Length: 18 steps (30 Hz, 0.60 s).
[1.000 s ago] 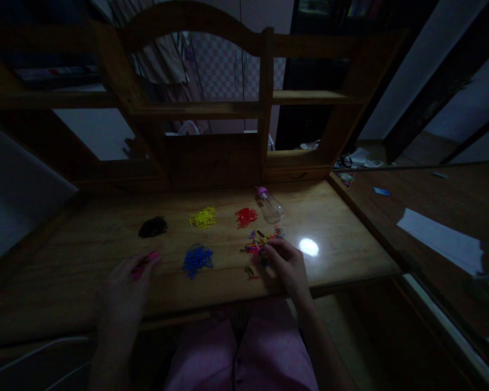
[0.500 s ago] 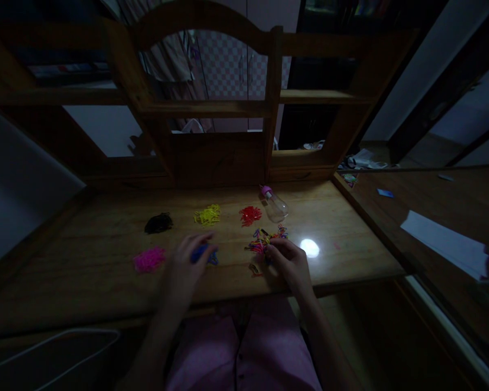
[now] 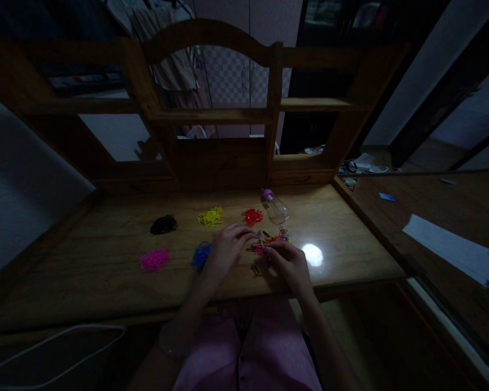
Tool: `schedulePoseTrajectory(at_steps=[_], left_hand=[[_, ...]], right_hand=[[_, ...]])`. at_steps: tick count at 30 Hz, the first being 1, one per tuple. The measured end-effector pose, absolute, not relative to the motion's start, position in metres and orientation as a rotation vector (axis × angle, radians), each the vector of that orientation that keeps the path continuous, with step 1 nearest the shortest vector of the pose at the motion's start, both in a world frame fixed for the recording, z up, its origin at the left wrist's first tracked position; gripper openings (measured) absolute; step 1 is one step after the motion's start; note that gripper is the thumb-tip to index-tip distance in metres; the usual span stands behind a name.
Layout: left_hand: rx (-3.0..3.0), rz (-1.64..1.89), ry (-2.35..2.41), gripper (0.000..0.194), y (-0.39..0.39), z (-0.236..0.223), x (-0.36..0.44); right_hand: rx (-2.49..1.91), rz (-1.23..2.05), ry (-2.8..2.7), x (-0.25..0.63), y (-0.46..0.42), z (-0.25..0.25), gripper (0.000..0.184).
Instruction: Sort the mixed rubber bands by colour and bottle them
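Observation:
A mixed pile of small coloured bands (image 3: 277, 238) lies on the wooden desk between my hands. At its left edge is my left hand (image 3: 228, 244), thumb and fingertips drawn together; anything in them is too small to make out. My right hand (image 3: 291, 263) pinches at the pile's near side, its fingertips hiding what they hold. Single-colour heaps spread to the left: blue bands (image 3: 200, 256), partly behind my left hand, pink bands (image 3: 155, 259), black bands (image 3: 163, 224), yellow bands (image 3: 211, 216) and red bands (image 3: 252, 216). A few loose bands (image 3: 255, 270) lie nearer me.
A clear bulb-shaped bottle with a pink cap (image 3: 277, 210) lies behind the mixed pile. The wooden shelf unit (image 3: 220, 163) rises along the desk's back. To the right, white paper (image 3: 450, 248) and a blue card (image 3: 387, 196) rest on a brown surface.
My left hand has moved right from the pink heap, across the blue one, to the mixed pile. My right hand has stayed at that pile. The view has shifted slightly.

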<state>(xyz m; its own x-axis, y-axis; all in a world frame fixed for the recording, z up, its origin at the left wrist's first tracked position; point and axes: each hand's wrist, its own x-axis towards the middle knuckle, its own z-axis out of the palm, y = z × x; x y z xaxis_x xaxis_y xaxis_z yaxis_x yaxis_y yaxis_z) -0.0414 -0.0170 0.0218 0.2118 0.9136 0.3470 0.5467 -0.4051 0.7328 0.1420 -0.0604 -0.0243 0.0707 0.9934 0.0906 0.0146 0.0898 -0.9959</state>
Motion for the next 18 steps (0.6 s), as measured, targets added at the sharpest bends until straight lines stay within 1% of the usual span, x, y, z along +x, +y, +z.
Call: schedulePoseTrajectory(at_steps=[6, 9, 11, 14, 18], left_hand=[[2.072, 1.017, 1.696, 0.016, 0.036, 0.009, -0.115], [2.071, 0.996, 1.785, 0.019, 0.051, 0.006, -0.134], [2.045, 1.077, 1.769, 0.022, 0.047, 0.011, -0.129], [1.974, 1.229, 1.603, 0.024, 0.021, 0.024, -0.100], [1.861, 1.111, 1.296, 0.024, -0.020, 0.029, -0.049]], right_hand=[[-1.181, 1.081, -1.160, 0.142, -0.061, -0.025, 0.020], [-1.165, 1.103, -1.114, 0.141, -0.062, -0.024, 0.020], [-1.147, 1.123, -1.085, 0.141, -0.062, -0.022, 0.020], [-1.140, 1.128, -1.054, 0.140, -0.062, -0.017, 0.020], [-1.126, 1.164, -1.021, 0.141, -0.062, -0.016, 0.021]])
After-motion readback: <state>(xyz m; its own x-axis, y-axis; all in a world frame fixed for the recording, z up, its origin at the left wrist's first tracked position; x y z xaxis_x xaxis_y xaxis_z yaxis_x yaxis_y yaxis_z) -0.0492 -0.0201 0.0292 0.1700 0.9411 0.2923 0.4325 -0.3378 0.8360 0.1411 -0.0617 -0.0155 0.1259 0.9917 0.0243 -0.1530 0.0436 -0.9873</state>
